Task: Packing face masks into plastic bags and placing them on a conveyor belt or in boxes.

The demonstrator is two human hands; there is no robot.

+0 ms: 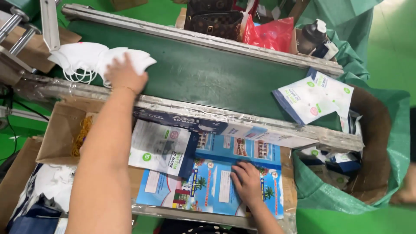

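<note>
1. White face masks (93, 60): a loose, overlapping heap with ear loops trailing at the near-left edge, lying at the left end of the green conveyor belt (208, 78).
2. Blue printed sheet (212, 182): flat, picture side up, just below the belt's near rail.

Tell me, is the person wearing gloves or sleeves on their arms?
No. The left hand and right hand are bare, with no gloves, rings or watch showing. Both forearms are bare too, with no sleeve in view.
</note>
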